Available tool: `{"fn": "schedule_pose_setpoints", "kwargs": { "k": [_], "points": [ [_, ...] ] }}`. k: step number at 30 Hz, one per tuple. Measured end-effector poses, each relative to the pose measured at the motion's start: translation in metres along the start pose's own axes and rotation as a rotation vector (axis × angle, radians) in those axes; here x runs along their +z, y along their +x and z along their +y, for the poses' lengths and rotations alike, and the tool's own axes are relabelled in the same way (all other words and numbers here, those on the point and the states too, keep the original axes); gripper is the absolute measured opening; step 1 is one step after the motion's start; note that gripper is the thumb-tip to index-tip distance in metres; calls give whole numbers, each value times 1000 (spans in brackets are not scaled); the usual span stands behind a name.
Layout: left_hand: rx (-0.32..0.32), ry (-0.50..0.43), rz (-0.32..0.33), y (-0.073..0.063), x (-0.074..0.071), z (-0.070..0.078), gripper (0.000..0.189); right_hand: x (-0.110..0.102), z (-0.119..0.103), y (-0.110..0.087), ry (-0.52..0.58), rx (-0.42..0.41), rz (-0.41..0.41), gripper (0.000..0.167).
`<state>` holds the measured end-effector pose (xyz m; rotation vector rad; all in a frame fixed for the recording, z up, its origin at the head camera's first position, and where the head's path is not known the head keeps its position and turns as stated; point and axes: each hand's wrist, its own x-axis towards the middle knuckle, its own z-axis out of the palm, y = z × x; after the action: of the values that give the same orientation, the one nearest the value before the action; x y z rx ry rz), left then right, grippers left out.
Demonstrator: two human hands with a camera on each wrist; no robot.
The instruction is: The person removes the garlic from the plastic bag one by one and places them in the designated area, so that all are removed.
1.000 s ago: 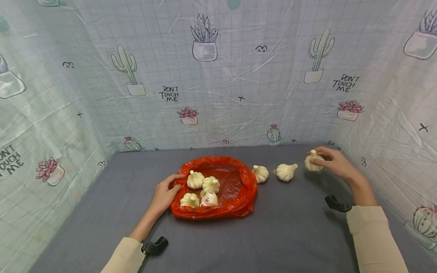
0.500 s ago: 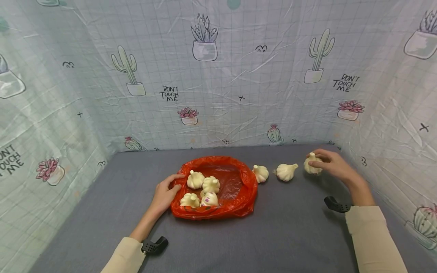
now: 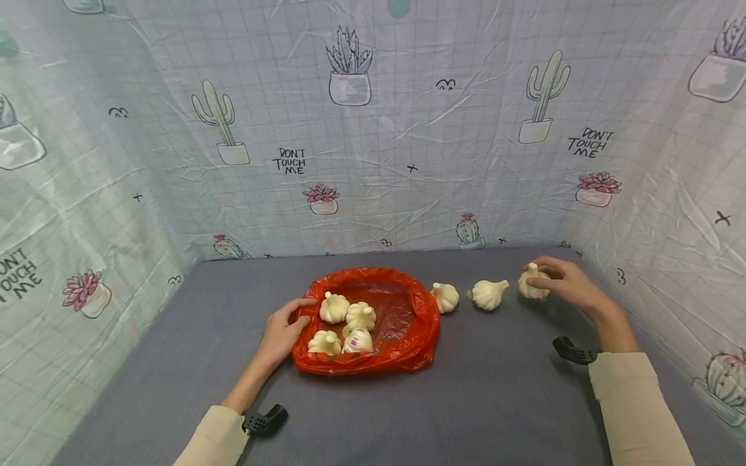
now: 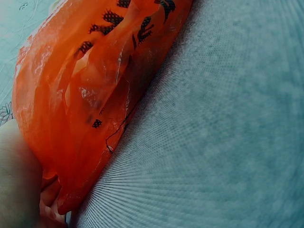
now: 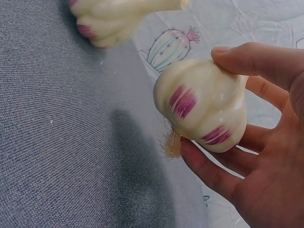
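Note:
My right hand (image 3: 568, 281) holds a garlic bulb (image 5: 199, 102) between thumb and fingers at the right rear of the table. In the right wrist view the bulb shows purple streaks and a tuft of roots, and it hovers above the cloth with a shadow beneath. My left hand (image 3: 282, 331) grips the left rim of a red plastic bag (image 3: 425, 323), whose mouth gapes upward. Several garlic bulbs (image 3: 360, 316) lie in the left part of the bag. In the left wrist view, the bag (image 4: 85, 95) partly hides the left fingers.
Between the bag and my right hand, two garlic bulbs lie on the table: one bulb (image 3: 445, 298) against the bag's right side, another bulb (image 3: 488, 294) farther right. A grey cloth (image 3: 495, 401) covers the table. A patterned curtain (image 3: 384, 142) encloses the back and sides.
My right hand has lowered the garlic bulb slightly and shifted it a little to the left. The left hand and the bag stay put.

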<state>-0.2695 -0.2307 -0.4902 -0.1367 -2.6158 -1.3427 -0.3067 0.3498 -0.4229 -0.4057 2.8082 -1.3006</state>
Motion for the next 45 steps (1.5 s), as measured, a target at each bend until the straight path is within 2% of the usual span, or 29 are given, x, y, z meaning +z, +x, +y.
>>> {"fn": "schedule_pose_setpoints", "kwargs": {
  "k": [6,15,34,45],
  "points": [
    [-6,-4,-4,0,0,-1,36,2,2,2,46,2,-15,40],
    [-6,-4,-1,0,1,-1,36,5,2,4,-38,25,-13,44],
    [2,-7,7,-1,1,-1,36,9,2,4,-21,56,-77,48],
    [-5,-2,10,0,1,-1,36,12,9,8,-14,21,-102,44]
  ]
}}
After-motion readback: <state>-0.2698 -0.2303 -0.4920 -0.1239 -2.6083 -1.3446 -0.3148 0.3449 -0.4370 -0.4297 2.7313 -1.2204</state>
